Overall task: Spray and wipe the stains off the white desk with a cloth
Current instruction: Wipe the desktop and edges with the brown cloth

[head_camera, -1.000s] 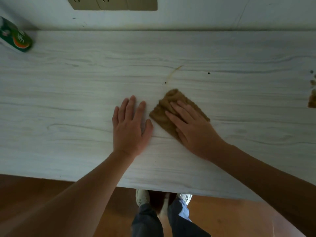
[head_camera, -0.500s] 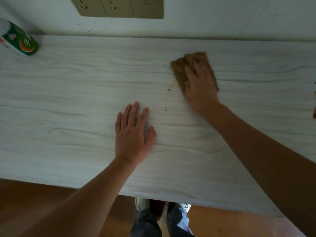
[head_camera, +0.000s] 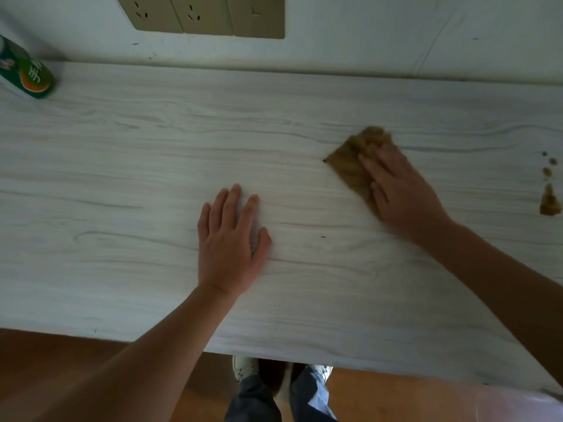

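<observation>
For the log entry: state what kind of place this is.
Probably an indoor room at home or in an office: a white wood-grain desk against a wall with power sockets, and a wooden floor below.

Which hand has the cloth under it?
The right hand does. It presses flat on the brown cloth near the back of the white desk. The left hand lies flat on bare desk with nothing beneath it.

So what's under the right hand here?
The right hand lies flat on a brown cloth pressed to the white desk. Any stain beneath the cloth is hidden.
</observation>
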Motion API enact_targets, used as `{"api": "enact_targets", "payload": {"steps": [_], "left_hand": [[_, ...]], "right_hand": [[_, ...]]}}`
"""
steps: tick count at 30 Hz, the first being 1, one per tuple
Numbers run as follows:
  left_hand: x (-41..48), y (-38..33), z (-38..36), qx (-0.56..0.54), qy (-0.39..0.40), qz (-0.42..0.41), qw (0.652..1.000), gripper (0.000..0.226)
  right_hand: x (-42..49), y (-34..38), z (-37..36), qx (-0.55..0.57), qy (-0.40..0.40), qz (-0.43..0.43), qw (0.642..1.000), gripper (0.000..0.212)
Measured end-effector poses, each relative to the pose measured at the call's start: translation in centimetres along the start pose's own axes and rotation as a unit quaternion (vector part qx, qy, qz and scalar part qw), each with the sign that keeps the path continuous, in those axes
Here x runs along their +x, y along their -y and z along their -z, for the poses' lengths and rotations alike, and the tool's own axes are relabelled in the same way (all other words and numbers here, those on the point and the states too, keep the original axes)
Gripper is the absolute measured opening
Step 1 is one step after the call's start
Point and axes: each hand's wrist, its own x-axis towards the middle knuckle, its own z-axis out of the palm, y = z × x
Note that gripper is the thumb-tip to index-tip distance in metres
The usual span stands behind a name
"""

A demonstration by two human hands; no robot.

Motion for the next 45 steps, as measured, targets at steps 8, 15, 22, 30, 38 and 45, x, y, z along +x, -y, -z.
{"api": "enact_targets", "payload": {"steps": [8,15,22,30,38,45], "left_hand": [[-0.1,0.3,-0.4,0.006,-0.007,-0.003,1.0,0.061],[-0.1,0.3,-0.5,0.012,-0.006,-0.005,1.0,0.06],[-0.1,0.4,-0.6,0.011,-0.015,-0.007,1.0,0.06],[-0.1,0.4,-0.5,0.001,-0.012,-0.008,1.0,0.061],[0.0,0.4,-0.7,0.003,-0.015,-0.008,1.0,0.06],[-0.1,0.3,-0.5,0.004,-0.013,-0.009,1.0,0.06]], "right_hand": [[11.3,3.6,-1.5,0.057,-0.034,-0.086,0.994,0.052],[9.5,0.5,-0.2,0.031,0.03,0.058,0.997,0.051],[7.4,1.8,-0.6,0.037,0.004,0.069,0.997,0.05],[4.0,-0.5,0.5,0.015,0.05,0.169,0.984,0.046],[15.7,-0.9,0.5,0.023,-0.022,-0.027,0.999,0.053],[9.8,1.6,-0.3,0.026,0.02,0.126,0.991,0.048]]}}
